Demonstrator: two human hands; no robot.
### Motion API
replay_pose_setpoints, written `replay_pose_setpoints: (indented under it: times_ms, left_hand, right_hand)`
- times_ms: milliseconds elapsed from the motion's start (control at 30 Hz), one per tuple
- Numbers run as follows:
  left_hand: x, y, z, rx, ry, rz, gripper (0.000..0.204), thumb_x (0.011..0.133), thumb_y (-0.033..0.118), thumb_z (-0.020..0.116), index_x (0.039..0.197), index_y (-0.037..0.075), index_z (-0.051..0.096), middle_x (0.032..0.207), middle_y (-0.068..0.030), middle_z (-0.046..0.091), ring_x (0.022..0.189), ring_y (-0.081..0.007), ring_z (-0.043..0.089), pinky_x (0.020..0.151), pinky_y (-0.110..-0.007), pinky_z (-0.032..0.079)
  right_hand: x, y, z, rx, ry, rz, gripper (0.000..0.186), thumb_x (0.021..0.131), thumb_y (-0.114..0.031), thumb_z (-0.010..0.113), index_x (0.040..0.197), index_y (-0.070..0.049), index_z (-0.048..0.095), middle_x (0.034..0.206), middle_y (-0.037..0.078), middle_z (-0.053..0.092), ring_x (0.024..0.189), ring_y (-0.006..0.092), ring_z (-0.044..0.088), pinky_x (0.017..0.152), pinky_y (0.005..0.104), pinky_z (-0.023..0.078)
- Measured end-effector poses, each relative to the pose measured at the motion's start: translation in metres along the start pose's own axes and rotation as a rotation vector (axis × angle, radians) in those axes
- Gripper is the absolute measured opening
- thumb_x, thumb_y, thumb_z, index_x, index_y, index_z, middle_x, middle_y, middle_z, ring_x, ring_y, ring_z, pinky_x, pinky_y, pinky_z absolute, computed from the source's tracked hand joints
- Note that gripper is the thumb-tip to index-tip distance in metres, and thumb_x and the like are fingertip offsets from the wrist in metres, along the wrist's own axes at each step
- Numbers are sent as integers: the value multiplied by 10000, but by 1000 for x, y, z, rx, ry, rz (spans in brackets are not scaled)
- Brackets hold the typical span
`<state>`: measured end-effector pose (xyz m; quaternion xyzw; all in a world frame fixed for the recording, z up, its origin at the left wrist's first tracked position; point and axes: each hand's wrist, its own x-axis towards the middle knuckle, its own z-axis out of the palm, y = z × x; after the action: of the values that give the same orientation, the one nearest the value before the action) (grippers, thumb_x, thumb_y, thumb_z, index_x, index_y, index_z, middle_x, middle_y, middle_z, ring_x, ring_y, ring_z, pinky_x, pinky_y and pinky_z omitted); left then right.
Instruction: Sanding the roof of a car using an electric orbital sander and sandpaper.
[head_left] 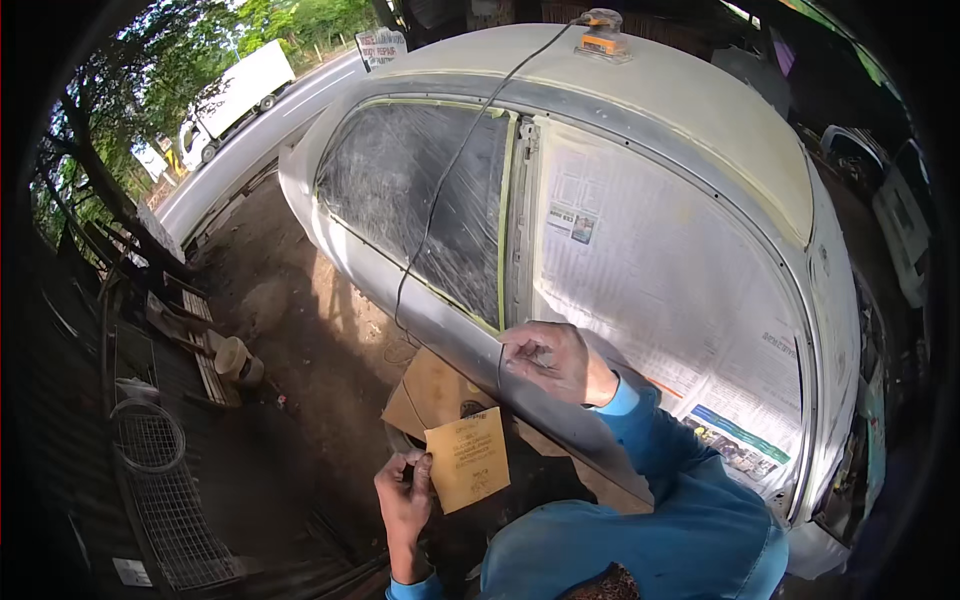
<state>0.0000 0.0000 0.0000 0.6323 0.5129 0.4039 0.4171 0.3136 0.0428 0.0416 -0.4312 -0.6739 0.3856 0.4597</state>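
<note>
My left hand (405, 497) grips a square of yellow sandpaper (468, 462) by its left edge, thumb on top. Printed lettering covers the side facing me. My right hand (548, 360) is raised beside the car's grey lower window edge, its fingers curled in toward the thumb. Whatever may be between those fingers is hidden. A thin dark line runs down just left of them. Close by is the car body (600, 440), dull grey and dusty. Clear plastic sheet (410, 190) masks one window opening, and newspaper (650, 240) masks the other.
An orange sander (604, 40) rests on the car roof (700, 95), its dark cord (440, 185) hanging across the plastic. Cardboard (425, 395) lies below the car's side. A bucket (238, 362) and wire mesh (165, 490) are at left. A white truck (240, 95) is on the road beyond.
</note>
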Motion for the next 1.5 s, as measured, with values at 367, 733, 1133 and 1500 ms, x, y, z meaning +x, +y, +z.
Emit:
replay_pose_setpoints:
  times_ms: [367, 733, 1133, 1500]
  left_hand:
    - [433, 148, -16, -211, -227, 205, 138, 966, 101, 654, 944, -33, 635, 745, -22, 627, 634, -60, 543, 567, -224, 441]
    - [680, 268, 115, -475, -466, 270, 129, 973, 103, 634, 937, -20, 652, 746, -38, 657, 589, -81, 555, 556, -225, 445]
    - [781, 231, 249, -23, -317, 574, 137, 862, 92, 701, 819, -36, 684, 651, -106, 671, 557, -144, 602, 566, -302, 478]
    - [780, 238, 242, -274, -416, 518, 108, 879, 71, 673, 888, -37, 675, 733, -147, 700, 608, -204, 658, 606, -326, 503]
  right_hand:
    - [268, -36, -205, -251, 924, -191, 225, 891, 41, 647, 1116, 28, 642, 892, 71, 656, 759, 122, 638, 673, 258, 511]
    - [297, -25, -284, -870, 1275, -65, 249, 808, 2, 703, 1049, -28, 647, 808, 70, 565, 611, 143, 508, 560, 270, 426]
    - [290, -18, -281, -967, 1402, 61, 287, 820, -35, 713, 1100, -14, 652, 831, 58, 589, 633, 116, 502, 569, 252, 424]
    - [408, -93, -436, -920, 1314, 747, 967, 761, -595, 736, 1468, -36, 385, 1308, 284, 561, 1183, 335, 610, 938, 401, 519]
